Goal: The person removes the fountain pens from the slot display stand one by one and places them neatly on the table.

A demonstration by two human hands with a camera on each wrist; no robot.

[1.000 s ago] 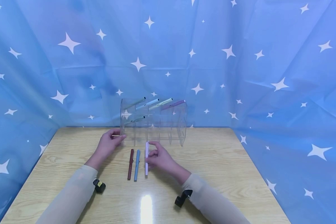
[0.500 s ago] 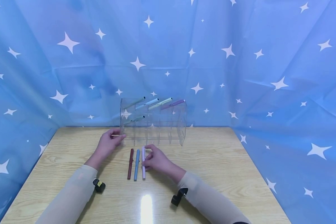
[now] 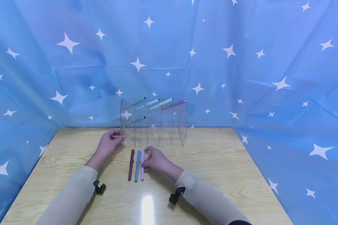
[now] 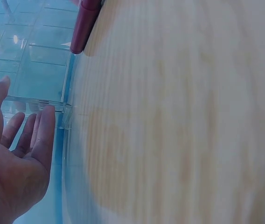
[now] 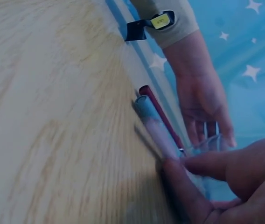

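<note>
On the table stands a clear compartment pen rack (image 3: 166, 132). My left hand (image 3: 108, 145) holds its left side, thumb in front and fingers at the side wall; the left wrist view shows this hand (image 4: 18, 158) at the rack's edge (image 4: 39, 100). With thumb and fingers, my right hand (image 3: 159, 161) pinches a lilac pen (image 3: 142, 173), seen pale and blurred in the right wrist view as the pen (image 5: 160, 135). Just left of it lies a blue pen (image 3: 137, 167), then a dark red pen (image 3: 131, 165), roughly parallel. The lilac pen's middle is partly hidden by fingers.
Several pens sit slanted in the rack: a dark green pen (image 3: 138, 102), a light blue pen (image 3: 149, 103), a pale green pen (image 3: 161, 103) and a purple pen (image 3: 174, 105) on top, a grey-green pen (image 3: 136, 120) lower. Behind hangs a starry blue curtain (image 3: 169, 47).
My right hand has moved left and slightly toward me with the lilac pen, bringing it close beside the blue pen. The left hand has stayed at the rack.
</note>
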